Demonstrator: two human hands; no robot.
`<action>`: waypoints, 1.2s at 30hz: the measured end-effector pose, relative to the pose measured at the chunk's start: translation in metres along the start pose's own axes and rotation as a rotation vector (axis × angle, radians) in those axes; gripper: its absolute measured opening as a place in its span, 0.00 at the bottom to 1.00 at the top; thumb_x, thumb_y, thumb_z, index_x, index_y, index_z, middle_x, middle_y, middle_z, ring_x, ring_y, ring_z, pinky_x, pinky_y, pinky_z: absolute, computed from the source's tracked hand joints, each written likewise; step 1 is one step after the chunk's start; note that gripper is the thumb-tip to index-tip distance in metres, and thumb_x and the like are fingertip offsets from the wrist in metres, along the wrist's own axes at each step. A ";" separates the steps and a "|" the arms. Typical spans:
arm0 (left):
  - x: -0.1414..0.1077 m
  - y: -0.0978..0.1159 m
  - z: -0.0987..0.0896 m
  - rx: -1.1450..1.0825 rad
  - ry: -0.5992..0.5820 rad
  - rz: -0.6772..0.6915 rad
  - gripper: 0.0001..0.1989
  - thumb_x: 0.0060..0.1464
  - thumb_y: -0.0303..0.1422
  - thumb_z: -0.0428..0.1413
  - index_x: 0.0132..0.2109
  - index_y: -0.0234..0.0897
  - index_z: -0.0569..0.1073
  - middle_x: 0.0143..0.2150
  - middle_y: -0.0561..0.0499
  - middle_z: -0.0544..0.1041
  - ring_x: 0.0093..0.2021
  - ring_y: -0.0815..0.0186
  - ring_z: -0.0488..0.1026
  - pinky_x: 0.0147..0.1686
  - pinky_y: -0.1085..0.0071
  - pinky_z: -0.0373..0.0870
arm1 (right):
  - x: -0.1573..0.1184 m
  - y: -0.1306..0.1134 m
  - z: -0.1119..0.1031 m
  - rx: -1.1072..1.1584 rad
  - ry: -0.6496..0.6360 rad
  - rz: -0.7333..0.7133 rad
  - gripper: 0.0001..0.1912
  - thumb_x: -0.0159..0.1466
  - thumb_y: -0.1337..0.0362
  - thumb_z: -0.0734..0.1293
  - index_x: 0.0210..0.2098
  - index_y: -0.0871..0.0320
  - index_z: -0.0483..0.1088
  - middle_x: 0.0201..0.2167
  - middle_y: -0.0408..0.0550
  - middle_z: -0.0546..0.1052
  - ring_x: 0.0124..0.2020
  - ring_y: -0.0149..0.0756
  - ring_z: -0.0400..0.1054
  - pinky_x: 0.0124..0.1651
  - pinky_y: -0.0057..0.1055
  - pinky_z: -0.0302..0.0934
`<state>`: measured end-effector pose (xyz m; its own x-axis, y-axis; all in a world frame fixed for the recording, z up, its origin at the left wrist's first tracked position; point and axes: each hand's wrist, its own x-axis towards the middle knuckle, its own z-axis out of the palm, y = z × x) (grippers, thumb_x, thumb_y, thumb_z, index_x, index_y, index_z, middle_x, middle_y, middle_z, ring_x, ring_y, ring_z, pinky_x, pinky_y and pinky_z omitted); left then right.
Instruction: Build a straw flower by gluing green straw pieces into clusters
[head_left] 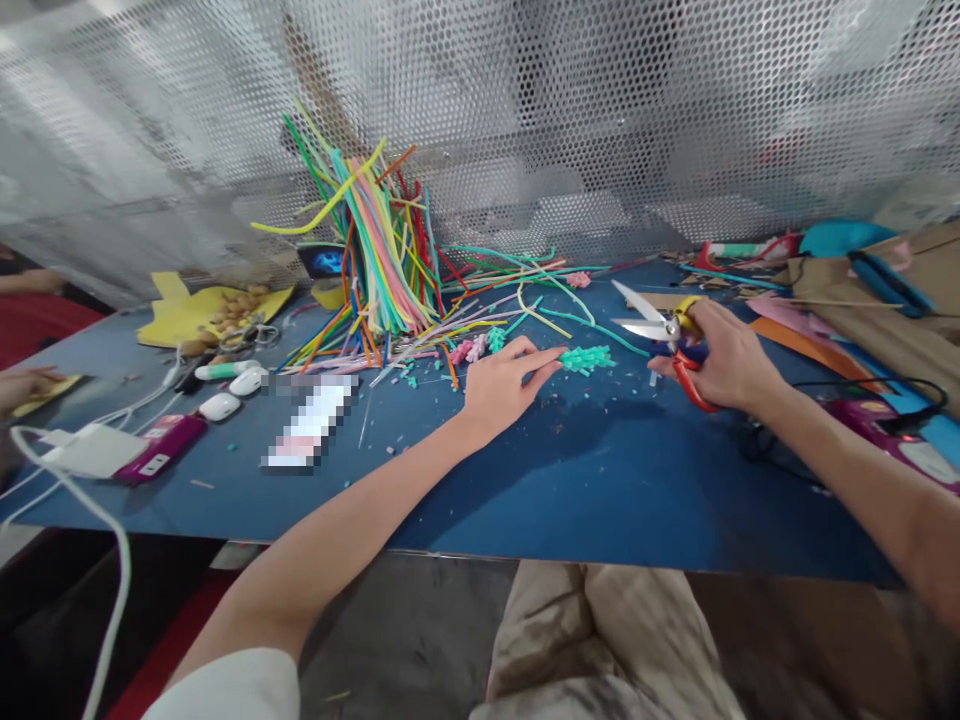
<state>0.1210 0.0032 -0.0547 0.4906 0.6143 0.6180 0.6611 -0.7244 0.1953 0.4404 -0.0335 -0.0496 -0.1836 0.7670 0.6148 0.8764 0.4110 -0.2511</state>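
The left hand (504, 385) lies open, fingertips touching a pile of teal stem cuttings (587, 358). The right hand (724, 355) grips open red-handled scissors (660, 335).

A blue table (600, 500) bears colourful sticks (390, 250), teal cut pieces (589, 358) and earbuds (232, 392).

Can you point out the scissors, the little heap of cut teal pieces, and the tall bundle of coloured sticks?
Red-handled metal scissors (660, 335), head view: on the blades' pivot.
Heap of short teal cut pieces (587, 358), head view: middle of the heap.
Tall bundle of thin multicoloured sticks (382, 250), head view: mid-height of the bundle.
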 end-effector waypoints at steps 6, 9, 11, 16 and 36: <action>0.002 -0.001 -0.003 -0.125 0.099 -0.024 0.13 0.67 0.42 0.54 0.48 0.44 0.82 0.38 0.53 0.80 0.30 0.73 0.71 0.31 0.72 0.63 | -0.001 0.002 -0.003 0.048 0.027 -0.069 0.24 0.54 0.53 0.75 0.32 0.53 0.55 0.28 0.40 0.63 0.26 0.32 0.54 0.30 0.33 0.52; 0.001 -0.001 -0.006 -0.172 0.153 0.011 0.13 0.66 0.40 0.55 0.46 0.41 0.82 0.37 0.53 0.80 0.25 0.75 0.67 0.29 0.73 0.63 | -0.002 0.003 -0.003 0.087 0.021 -0.129 0.25 0.54 0.52 0.76 0.30 0.53 0.54 0.27 0.41 0.63 0.26 0.32 0.55 0.29 0.33 0.51; 0.000 -0.001 -0.007 -0.194 0.202 0.041 0.12 0.66 0.39 0.55 0.46 0.40 0.81 0.36 0.52 0.80 0.26 0.74 0.67 0.30 0.73 0.64 | -0.003 0.004 -0.002 0.081 0.018 -0.183 0.25 0.54 0.51 0.76 0.31 0.53 0.56 0.28 0.42 0.65 0.28 0.34 0.58 0.31 0.33 0.54; -0.001 0.000 -0.009 -0.213 0.248 0.066 0.11 0.66 0.37 0.55 0.44 0.38 0.81 0.34 0.52 0.79 0.28 0.73 0.68 0.34 0.72 0.66 | -0.006 -0.004 0.000 0.019 -0.004 -0.185 0.23 0.55 0.48 0.75 0.33 0.54 0.60 0.33 0.47 0.70 0.31 0.35 0.64 0.32 0.32 0.57; -0.005 0.009 -0.004 -0.358 0.179 0.011 0.12 0.67 0.38 0.54 0.42 0.37 0.79 0.32 0.52 0.76 0.27 0.72 0.67 0.30 0.73 0.65 | -0.007 -0.014 0.002 -0.011 0.030 -0.126 0.21 0.54 0.47 0.74 0.30 0.53 0.61 0.31 0.46 0.71 0.30 0.36 0.65 0.29 0.34 0.56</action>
<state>0.1224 -0.0071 -0.0533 0.3684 0.5649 0.7384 0.4013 -0.8130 0.4219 0.4281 -0.0436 -0.0515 -0.2793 0.6945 0.6630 0.8519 0.4978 -0.1626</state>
